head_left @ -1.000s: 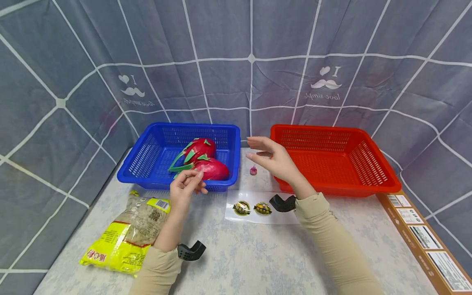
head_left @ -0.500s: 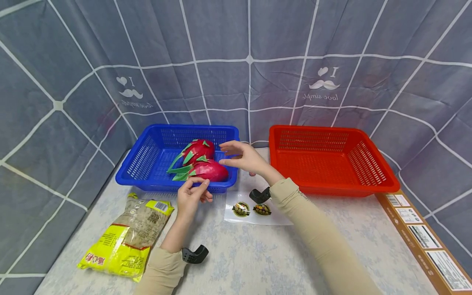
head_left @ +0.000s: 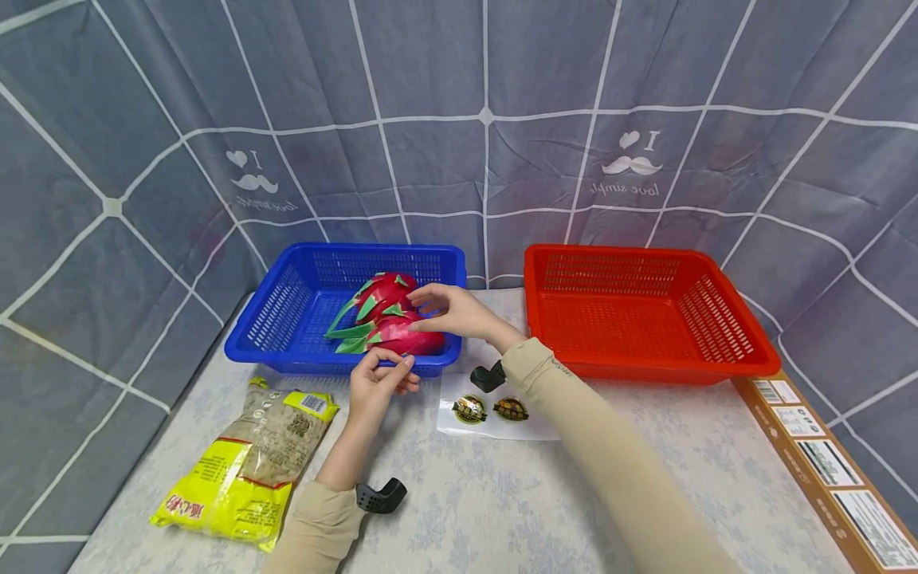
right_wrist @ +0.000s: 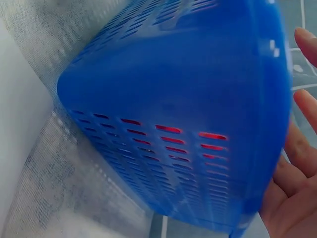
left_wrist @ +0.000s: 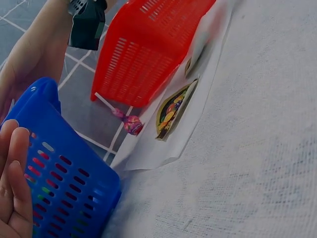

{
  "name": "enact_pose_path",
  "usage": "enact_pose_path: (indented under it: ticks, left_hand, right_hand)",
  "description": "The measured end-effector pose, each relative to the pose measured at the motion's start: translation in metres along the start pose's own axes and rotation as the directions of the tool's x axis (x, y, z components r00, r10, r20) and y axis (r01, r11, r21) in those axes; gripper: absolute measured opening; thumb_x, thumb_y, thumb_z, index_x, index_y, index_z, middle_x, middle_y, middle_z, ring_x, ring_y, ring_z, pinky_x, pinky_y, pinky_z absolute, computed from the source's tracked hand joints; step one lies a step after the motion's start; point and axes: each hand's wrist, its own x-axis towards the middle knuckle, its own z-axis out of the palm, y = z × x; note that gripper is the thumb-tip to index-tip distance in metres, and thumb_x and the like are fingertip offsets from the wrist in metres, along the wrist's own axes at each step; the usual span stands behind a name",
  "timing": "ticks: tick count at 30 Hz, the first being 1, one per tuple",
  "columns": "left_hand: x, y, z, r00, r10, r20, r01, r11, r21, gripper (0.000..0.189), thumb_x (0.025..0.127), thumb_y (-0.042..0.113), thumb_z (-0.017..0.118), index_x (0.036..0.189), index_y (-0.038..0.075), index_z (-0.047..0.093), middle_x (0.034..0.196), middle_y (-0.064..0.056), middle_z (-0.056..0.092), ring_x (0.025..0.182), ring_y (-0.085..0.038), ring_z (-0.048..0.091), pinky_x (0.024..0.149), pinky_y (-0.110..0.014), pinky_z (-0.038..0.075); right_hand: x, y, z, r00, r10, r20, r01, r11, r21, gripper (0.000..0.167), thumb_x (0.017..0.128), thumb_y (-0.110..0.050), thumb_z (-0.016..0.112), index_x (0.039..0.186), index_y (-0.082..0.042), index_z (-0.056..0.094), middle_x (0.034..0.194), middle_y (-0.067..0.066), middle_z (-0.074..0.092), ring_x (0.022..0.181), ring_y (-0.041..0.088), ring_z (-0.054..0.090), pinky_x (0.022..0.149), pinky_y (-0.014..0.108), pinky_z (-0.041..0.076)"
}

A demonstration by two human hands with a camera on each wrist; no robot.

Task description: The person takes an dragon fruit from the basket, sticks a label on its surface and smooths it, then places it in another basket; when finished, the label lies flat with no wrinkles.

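Two red dragon fruits with green tips lie in a blue basket [head_left: 272,351]: a front dragon fruit [head_left: 419,341] and a rear dragon fruit [head_left: 390,288]. My right hand [head_left: 459,311] reaches over the basket's right rim, fingers spread and slightly bent beside the front fruit. In the right wrist view the basket wall hides part of this hand. At the front rim, my left hand [head_left: 374,387] has loosely curled fingers with nothing held. Its fingers [left_wrist: 20,193] overlap the basket's slotted wall in the left wrist view. A wrapped lollipop [left_wrist: 130,121] with a white stick lies near the baskets.
A red basket [head_left: 645,369] stands on the right. Between the baskets, a white sheet [head_left: 495,430] bears two round stickers. A yellow and clear bag [head_left: 244,478] lies front left. A cardboard box [head_left: 825,470] lines the right side. A grey curtain [head_left: 445,159] hangs behind.
My right hand has moved left and slightly down, from between the baskets to over the blue basket by the front dragon fruit. My left hand has shifted slightly right along the front rim.
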Motion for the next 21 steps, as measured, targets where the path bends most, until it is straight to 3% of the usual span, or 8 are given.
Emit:
enact_pose_path:
  ticks: [5,10,21]
  left_hand:
    - [0.000,-0.001,-0.001,1.000,0.012,0.001,-0.012,1.000,0.004,0.018,0.087,0.007,0.066,0.086,-0.002,0.051,0.061,-0.004,0.067,0.051,-0.018,0.065,0.050,-0.027,0.048]
    - [0.001,0.002,-0.001,1.000,-0.027,0.003,0.027,1.000,0.011,0.015,0.088,0.003,0.064,0.088,-0.005,0.051,0.061,-0.006,0.067,0.052,-0.017,0.065,0.052,-0.027,0.048]
    - [-0.008,0.029,0.007,1.000,-0.020,0.010,0.019,0.999,0.046,0.015,0.089,-0.001,0.061,0.089,-0.010,0.049,0.062,-0.008,0.067,0.054,-0.016,0.065,0.055,-0.027,0.048]
  right_hand:
    - [0.009,0.001,0.006,1.000,0.001,0.026,-0.001,1.000,-0.031,0.052,0.081,-0.015,0.075,0.126,0.001,0.054,0.123,0.016,0.059,0.111,0.024,0.058,0.090,0.028,0.048]
    - [0.018,0.001,0.011,0.999,0.022,0.043,-0.018,0.995,-0.097,0.052,0.080,-0.018,0.076,0.125,-0.003,0.056,0.123,0.014,0.060,0.114,0.022,0.055,0.089,0.024,0.046]
    - [0.029,-0.002,0.012,0.993,0.074,0.090,-0.051,0.972,-0.229,0.049,0.081,-0.025,0.075,0.123,-0.007,0.060,0.123,0.007,0.060,0.117,0.019,0.052,0.096,0.030,0.042]
